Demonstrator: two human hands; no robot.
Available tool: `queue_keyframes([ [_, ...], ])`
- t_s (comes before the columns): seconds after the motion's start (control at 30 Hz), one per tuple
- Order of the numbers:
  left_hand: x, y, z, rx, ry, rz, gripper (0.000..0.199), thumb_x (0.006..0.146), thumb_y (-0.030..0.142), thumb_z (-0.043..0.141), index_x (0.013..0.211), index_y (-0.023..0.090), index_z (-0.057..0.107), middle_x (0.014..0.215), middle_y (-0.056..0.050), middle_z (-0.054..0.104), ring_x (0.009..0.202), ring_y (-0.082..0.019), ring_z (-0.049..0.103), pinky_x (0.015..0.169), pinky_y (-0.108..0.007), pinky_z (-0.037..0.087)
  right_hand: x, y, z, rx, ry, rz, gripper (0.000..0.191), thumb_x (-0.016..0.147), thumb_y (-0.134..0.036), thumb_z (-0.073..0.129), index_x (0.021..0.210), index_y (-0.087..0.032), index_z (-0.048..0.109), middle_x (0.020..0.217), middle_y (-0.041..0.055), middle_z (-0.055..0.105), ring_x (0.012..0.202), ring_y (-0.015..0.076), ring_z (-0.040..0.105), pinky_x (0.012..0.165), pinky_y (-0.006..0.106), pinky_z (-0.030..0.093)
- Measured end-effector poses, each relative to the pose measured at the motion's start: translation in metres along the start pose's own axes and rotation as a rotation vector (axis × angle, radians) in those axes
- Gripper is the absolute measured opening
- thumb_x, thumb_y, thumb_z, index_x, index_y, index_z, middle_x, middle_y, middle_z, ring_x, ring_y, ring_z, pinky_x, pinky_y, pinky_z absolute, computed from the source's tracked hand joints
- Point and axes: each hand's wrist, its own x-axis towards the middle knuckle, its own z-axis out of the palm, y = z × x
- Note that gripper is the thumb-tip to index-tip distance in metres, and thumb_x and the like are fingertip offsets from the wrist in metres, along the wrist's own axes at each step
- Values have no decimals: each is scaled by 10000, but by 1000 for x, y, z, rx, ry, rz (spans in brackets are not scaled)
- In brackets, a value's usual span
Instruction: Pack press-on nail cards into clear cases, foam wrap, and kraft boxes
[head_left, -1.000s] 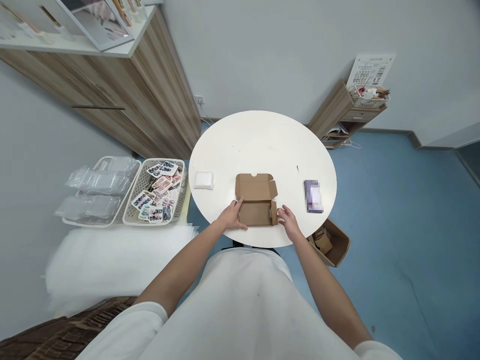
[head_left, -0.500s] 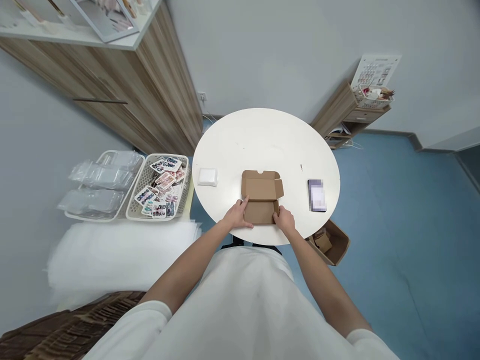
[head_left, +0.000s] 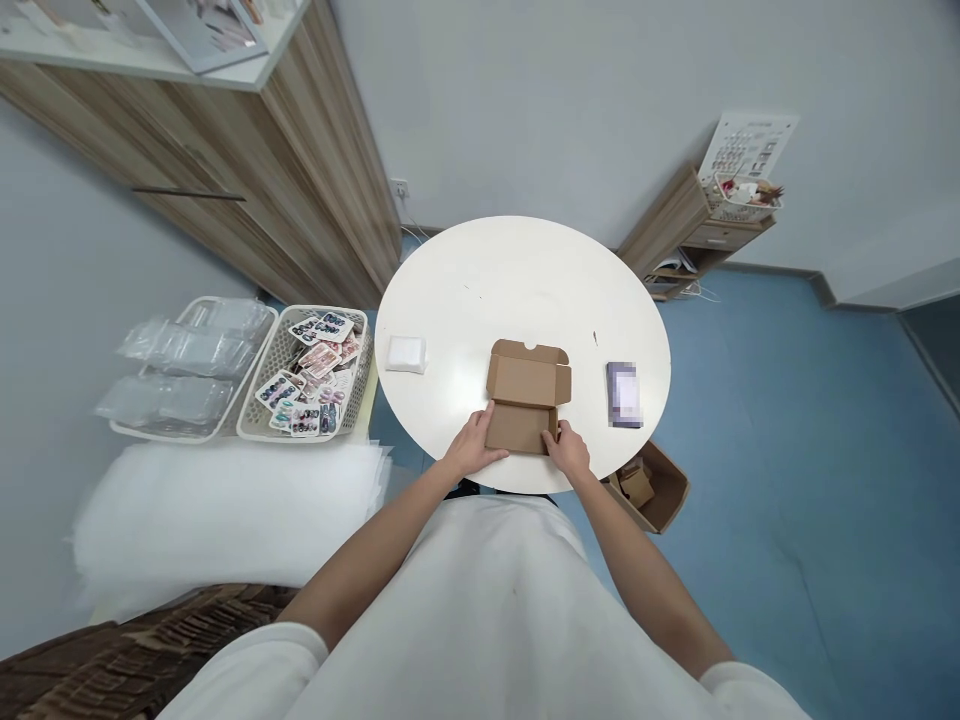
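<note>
The cardboard box (head_left: 523,425) is lying open on the white worktop (head_left: 517,260), near its close edge, between the two hands, its lid folding back away from the person. The left hand (head_left: 472,443) is gripping the box's left side, and the right hand (head_left: 568,450) is pinching its right wall, thumb inside. One white packet (head_left: 406,354) is resting well to the left, and one purple-and-white pack (head_left: 624,394) to the right. Two white baskets are standing left of the worktop: one basket (head_left: 251,405) is holding printed cards, too overlapped to count, the other clear plastic packs (head_left: 180,360). The purple-and-white pack's front appears pixelated, so no writing is showing legibly there.
</note>
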Motion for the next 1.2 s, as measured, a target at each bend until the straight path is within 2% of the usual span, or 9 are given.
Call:
queue_keyframes([
  [0.1,-14,-2,11,-143,120,-132,845,699,491,570,1362,193,141,1236,-138,395,1036,-223,498,863,-350,405,-5,12,0,233,-49,-61,463,800,-496,358,1151,-199,413,937,65,611,711,193,613,649,321,448],
  [0.17,-19,-4,19,-249,160,-255,745,733,478,536,1331,156,229,1228,-152,423,981,-198,535,836,-329,424,-8,18,3,448,-118,-72,522,804,-518,326,1217,-200,355,1070,84,562,593,151,605,596,312,469],
  [0.23,-18,-4,26,-351,178,-320,636,761,461,509,1284,152,319,1189,-141,480,955,-181,554,829,-314,430,-8,24,5,648,-175,-79,548,799,-522,331,1240,-195,335,1151,105,514,573,138,601,569,307,485],
  [0.33,-7,1,31,-491,211,-317,557,772,444,502,1245,173,384,1193,-121,506,1002,-180,538,853,-310,417,0,27,7,856,-204,-106,538,787,-507,381,1217,-184,382,1168,113,500,631,139,602,631,317,502],
  [0.5,21,17,31,-683,254,-276,560,751,413,537,1247,189,409,1248,-107,481,1114,-222,462,933,-355,348,28,30,-3,1052,-187,-139,517,759,-505,460,1174,-196,455,1139,89,520,730,149,593,733,342,495],
  [0.67,41,32,31,-749,281,-274,573,726,294,550,1266,191,391,1292,-81,450,1179,-239,402,971,-363,304,49,35,-12,1098,-212,-179,537,747,-507,490,1200,-223,446,1194,77,495,838,158,587,812,340,472],
  [0.87,41,38,34,-730,262,-266,600,713,205,503,1292,193,346,1337,-73,396,1224,-225,349,988,-367,293,55,43,-6,995,-202,-225,571,751,-516,468,1237,-222,409,1262,91,445,951,190,550,860,380,436],
  [1.2,40,32,39,-708,246,-362,667,731,241,530,1333,202,247,1407,-97,262,1292,-234,232,1014,-414,268,46,41,-8,907,-144,-249,575,774,-498,429,1255,-191,355,1265,120,404,839,158,552,739,325,467],
])
